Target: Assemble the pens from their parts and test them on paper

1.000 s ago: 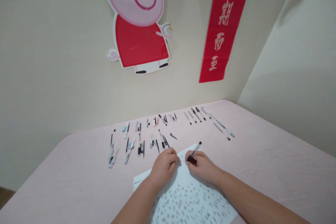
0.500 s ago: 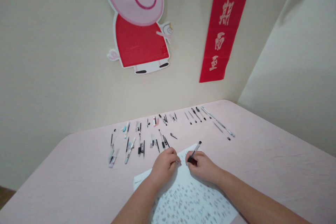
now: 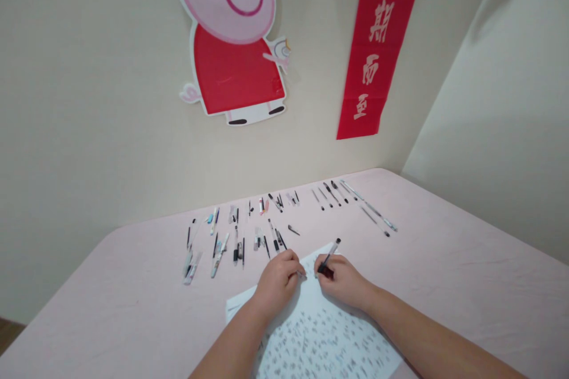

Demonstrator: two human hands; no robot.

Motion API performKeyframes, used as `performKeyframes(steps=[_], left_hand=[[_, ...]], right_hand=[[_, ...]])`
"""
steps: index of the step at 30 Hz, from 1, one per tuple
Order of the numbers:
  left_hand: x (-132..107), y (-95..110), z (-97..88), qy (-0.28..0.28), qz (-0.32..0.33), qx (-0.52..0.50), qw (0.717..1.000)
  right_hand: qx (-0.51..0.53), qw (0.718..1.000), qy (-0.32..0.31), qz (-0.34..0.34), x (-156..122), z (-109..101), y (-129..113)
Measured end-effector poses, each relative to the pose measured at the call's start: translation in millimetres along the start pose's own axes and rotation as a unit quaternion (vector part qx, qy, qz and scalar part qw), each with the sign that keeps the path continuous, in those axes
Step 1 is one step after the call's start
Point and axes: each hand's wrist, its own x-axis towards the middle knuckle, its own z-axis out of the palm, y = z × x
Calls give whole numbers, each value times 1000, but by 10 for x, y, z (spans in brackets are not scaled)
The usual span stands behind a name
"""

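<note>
My right hand (image 3: pixel 340 278) grips a clear-barrelled pen (image 3: pixel 329 253) with a dark grip and dark end, tilted up over the paper. Its writing tip is hidden by the fingers. Below lies a sheet of white paper (image 3: pixel 329 331) covered in small dark handwritten marks. My left hand (image 3: pixel 281 278) rests at the sheet's upper left part, its fingers closed. A small clear piece pokes out from those fingertips, too small to name. The two hands are a short gap apart.
Several taken-apart pens (image 3: pixel 240 247) lie in two rows at the left and back of the pink-covered table (image 3: pixel 133 302). More whole pens (image 3: pixel 377 215) lie back right. The wall behind carries a cartoon pig cutout (image 3: pixel 240 71) and a red banner (image 3: pixel 371 71).
Both hands and the pen stay almost where they were. The whole view has shifted very slightly.
</note>
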Motion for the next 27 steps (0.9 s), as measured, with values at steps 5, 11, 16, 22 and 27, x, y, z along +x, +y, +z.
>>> performKeyframes(steps=[5,11,16,22,27], left_hand=[[1,-3,0,2,4,-6,1000],[8,21,-15,-2,-3,-8,1000],[3,8,-2,-8,-5,-4,1000],[6,-21,7,-4,3,-6,1000],[1,-23,12,-3,1,-7,1000]], right_hand=[[4,1000,-5,7,-2,1,11],[4,1000,-1,6,-1,-1,0],[2,1000,-9,7,7,15,34],[6,1000,2,0,-2,19,39],[15,1000,2,5,0,20,33]])
